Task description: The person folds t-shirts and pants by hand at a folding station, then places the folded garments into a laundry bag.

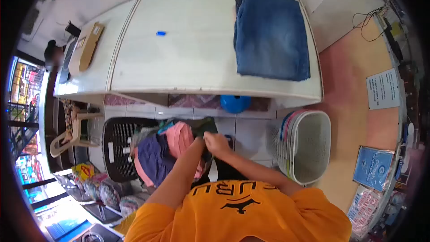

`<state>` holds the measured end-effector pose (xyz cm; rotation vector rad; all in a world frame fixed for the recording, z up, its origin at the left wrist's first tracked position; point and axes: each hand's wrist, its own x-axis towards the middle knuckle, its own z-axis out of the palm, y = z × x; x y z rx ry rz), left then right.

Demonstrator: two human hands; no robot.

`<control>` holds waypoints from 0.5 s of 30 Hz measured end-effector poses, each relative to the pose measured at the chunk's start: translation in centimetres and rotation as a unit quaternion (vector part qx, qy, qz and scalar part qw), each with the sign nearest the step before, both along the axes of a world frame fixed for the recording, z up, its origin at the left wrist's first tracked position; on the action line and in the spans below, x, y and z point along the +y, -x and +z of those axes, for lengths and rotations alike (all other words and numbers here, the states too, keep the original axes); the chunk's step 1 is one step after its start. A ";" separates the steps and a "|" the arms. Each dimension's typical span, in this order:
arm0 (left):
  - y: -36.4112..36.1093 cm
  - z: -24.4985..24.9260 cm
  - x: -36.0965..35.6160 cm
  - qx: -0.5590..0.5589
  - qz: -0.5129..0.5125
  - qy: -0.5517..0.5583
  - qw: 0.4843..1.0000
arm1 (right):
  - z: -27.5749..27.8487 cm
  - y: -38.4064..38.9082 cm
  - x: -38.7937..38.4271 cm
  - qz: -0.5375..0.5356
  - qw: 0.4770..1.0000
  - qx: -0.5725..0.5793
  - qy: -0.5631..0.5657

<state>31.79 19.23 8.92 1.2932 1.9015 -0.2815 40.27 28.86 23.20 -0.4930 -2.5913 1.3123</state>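
Observation:
My right hand [216,144] is closed, fingers curled round a bunch of dark green cloth [205,126] at the right end of a laundry pile. Close beside it, my left hand [199,140] meets the same cloth; its fingers are hidden. Clothes lie heaped in a black plastic laundry basket [117,130], among them a pink garment [179,137] and a navy blue one [154,157]. What kind of garment the green cloth is, I cannot make out.
Folded blue jeans [273,36] are stacked on the white table [179,62], with a small blue object [161,33] and a cardboard piece [91,47] further left. Nested white baskets [311,148] stand to the right. A blue round object [235,103] is under the table; a plastic chair [83,130] stands left.

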 end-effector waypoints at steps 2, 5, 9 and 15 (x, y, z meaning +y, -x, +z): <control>-0.1 -1.0 0.6 0.021 -0.004 0.026 0.999 | 0.2 0.7 0.9 0.016 1.000 -0.002 0.003; 0.9 -0.6 2.1 0.046 -0.043 0.076 0.995 | 1.2 0.4 2.9 0.071 0.996 -0.026 0.044; 3.1 10.6 1.9 -0.024 -0.096 0.100 0.990 | 12.2 -0.7 14.6 -0.082 0.954 0.127 0.260; 1.6 28.6 8.0 -0.603 0.346 -0.203 0.690 | 14.7 -1.0 34.8 -0.340 0.903 0.169 0.204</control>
